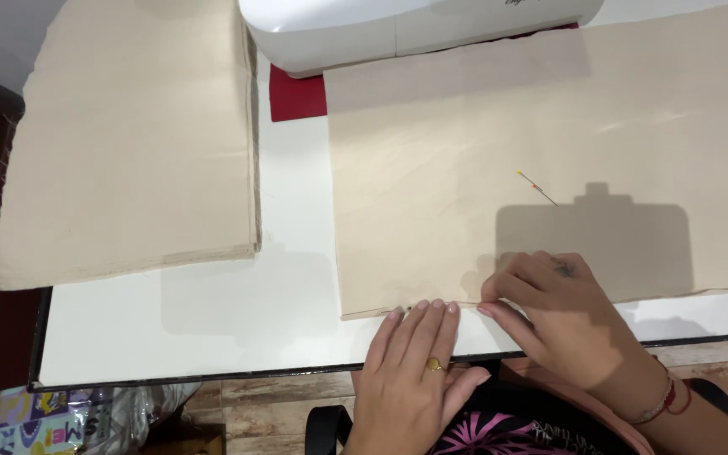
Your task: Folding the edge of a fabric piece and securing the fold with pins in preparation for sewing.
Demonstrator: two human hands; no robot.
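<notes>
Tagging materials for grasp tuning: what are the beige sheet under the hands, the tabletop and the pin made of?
Beige cloth panel: likely matte woven cotton or linen; soft creases, and the similar stack shows frayed edges.
White tabletop: smooth, faintly glossy, probably laminate with dark edging.
Thin pin: apparently metal shaft, small yellow head, perhaps plastic.

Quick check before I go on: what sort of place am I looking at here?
Likely a home sewing spot: a white sewing machine on a white table, a stack of beige cloth, and a pin lying on the cloth under both hands.

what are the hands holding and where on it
Beige fabric sheet, at its near edge: right hand pinches the hem; left hand presses fingertips flat beside it.
</notes>
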